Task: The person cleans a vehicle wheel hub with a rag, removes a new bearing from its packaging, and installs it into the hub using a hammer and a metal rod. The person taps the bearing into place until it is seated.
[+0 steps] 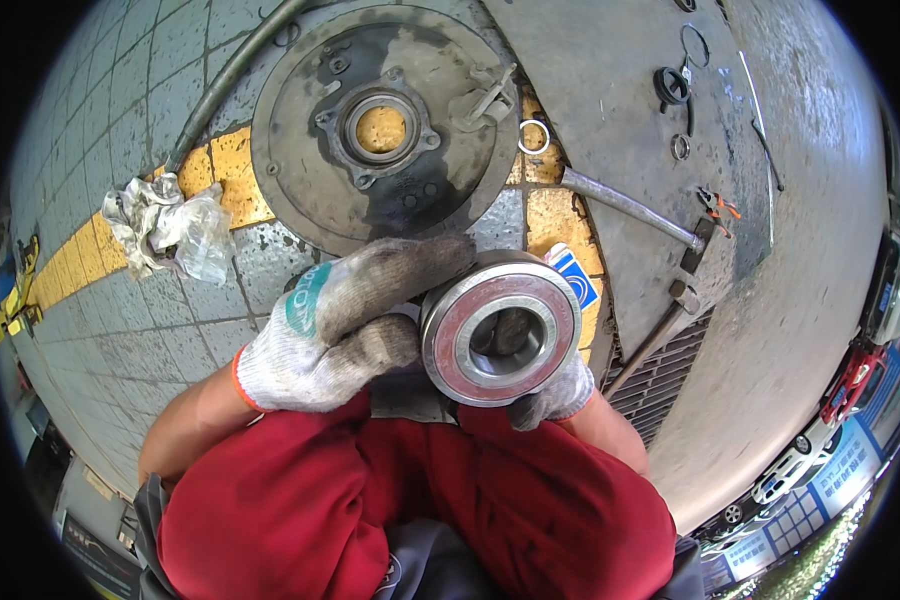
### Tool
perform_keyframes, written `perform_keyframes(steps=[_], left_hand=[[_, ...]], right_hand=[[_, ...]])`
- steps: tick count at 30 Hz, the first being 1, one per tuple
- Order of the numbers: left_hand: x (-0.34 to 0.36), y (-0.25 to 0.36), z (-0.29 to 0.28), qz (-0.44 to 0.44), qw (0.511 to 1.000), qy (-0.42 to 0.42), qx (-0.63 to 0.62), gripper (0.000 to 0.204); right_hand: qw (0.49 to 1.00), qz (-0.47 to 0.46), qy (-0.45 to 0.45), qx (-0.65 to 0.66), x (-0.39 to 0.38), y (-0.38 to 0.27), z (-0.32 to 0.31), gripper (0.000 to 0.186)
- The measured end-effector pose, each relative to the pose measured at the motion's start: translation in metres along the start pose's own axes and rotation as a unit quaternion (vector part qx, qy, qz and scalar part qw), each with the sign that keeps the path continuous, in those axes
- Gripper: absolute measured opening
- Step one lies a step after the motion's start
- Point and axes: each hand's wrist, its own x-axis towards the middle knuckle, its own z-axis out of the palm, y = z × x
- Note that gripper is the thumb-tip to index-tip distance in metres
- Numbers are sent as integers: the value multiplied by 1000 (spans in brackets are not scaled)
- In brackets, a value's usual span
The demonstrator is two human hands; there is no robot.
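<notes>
Both my hands wear dirty white knit gloves. Between them, above my lap, is a large ball bearing (448,335) with a steel outer ring and a reddish-brown seal, its face turned up toward me. My left hand (345,315) closes on its left side, one finger lying along the upper edge and the thumb near the rim. My right hand (560,393) grips it from below and behind; a dark gloved finger shows through the bore, and most of that hand is hidden. Just beyond lies a round, grimy metal backing plate (300,160) with a bolted centre ring.
Crumpled plastic wrapping (205,235) and a long metal pipe (230,80) lie on the tiles at left. To the right are a hammer (635,210), another hammer (660,335), orange-handled pliers (718,204), a white ring (534,137), a blue-and-white box (575,275) and a floor grate (670,385).
</notes>
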Motion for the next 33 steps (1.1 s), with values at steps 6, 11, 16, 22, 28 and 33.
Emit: perform_keyframes(steps=[6, 11, 16, 22, 28, 33], left_hand=[[1, 2, 0, -7, 1000, -8, -5, 70], [-1, 0, 0, 1, 1000, -7, 1, 72], [-2, -1, -1, 3, 1000, -11, 2, 73], [-3, -1, 0, -3, 1000, -11, -13, 75], [-3, 4, 2, -47, 998, -9, -51, 77], [-2, 3, 3, -50, 997, -6, -60, 78]], right_hand=[[1000, 7, -5, 1, -2, 6, -5, 126], [1000, 13, -1, 20, -3, 10, -4, 126], [1000, 24, -10, -4, -5, 7, -5, 109], [1000, 25, -1, 20, -3, 5, 1, 64], [999, 25, -5, 27, -5, 11, -4, 62], [1000, 20, -12, -4, -5, 4, -4, 90]])
